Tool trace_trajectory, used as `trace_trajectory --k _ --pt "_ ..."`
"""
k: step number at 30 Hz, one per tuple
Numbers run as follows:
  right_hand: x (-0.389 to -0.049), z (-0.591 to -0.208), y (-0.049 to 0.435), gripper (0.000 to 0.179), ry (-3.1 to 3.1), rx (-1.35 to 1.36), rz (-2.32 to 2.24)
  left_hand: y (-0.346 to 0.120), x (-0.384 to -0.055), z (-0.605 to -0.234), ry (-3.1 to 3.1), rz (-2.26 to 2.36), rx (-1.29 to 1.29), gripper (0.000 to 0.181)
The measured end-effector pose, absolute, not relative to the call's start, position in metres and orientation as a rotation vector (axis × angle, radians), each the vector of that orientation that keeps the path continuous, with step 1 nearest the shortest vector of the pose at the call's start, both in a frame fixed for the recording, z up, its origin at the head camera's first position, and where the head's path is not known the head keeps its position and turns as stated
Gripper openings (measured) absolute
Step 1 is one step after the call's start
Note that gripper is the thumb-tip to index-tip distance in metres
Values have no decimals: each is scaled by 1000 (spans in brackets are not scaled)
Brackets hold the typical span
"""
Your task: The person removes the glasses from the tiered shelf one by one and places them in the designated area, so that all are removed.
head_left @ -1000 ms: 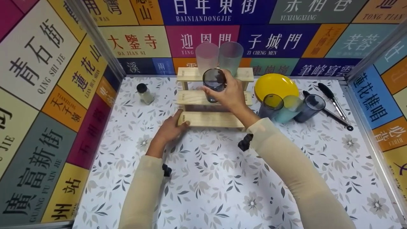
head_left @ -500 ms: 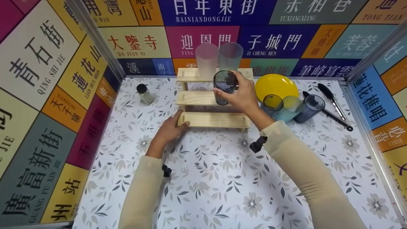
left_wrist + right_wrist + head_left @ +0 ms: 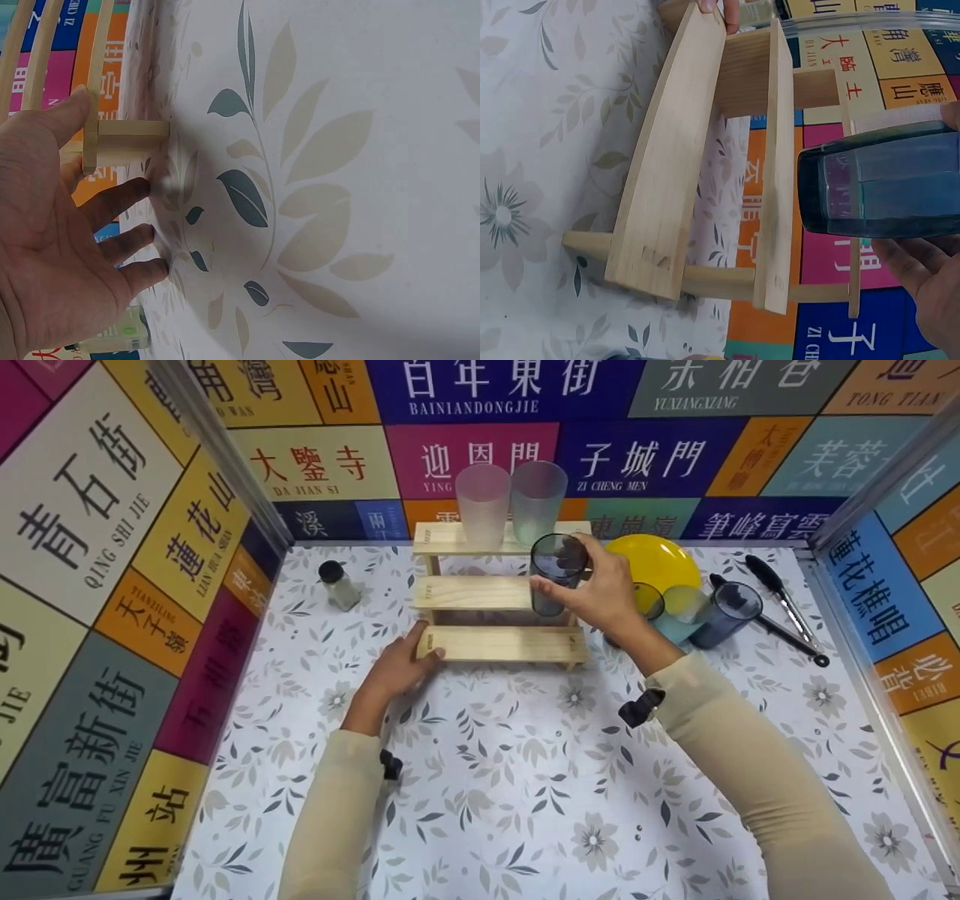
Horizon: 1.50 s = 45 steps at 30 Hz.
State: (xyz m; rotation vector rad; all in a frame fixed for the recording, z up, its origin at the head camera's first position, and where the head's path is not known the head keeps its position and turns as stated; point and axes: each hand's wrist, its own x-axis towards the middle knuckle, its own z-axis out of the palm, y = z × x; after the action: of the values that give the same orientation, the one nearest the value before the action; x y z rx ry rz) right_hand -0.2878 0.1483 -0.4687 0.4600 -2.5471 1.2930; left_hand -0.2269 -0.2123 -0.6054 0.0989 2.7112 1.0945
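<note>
Yellow plate [image 3: 660, 558] partly hidden, probably round

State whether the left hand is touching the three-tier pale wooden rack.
Touching. The head view shows the left hand gripping the rack at its lowest shelf's left end, thumb on top.

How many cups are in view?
6. A pinkish cup and a pale green cup stand on the top shelf; a dark cup is in the right hand; near the yellow plate are a teal cup, a blue-gray cup and a smoky cup partly hidden by that hand.
</note>
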Motion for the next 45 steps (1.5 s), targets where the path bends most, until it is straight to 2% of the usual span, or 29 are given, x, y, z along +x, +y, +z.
trace_trajectory --k 8,17,45 --pt "-283 -470 170 79 -2601 390 1256 -211 -224 -604 2651 1082 14 84" --pt "-279 -471 191 76 -2574 377 1259 -213 -225 -606 2664 1088 49 84" --pt "-250 -486 231 82 -2683 321 1168 -210 -225 -602 2678 1067 42 81"
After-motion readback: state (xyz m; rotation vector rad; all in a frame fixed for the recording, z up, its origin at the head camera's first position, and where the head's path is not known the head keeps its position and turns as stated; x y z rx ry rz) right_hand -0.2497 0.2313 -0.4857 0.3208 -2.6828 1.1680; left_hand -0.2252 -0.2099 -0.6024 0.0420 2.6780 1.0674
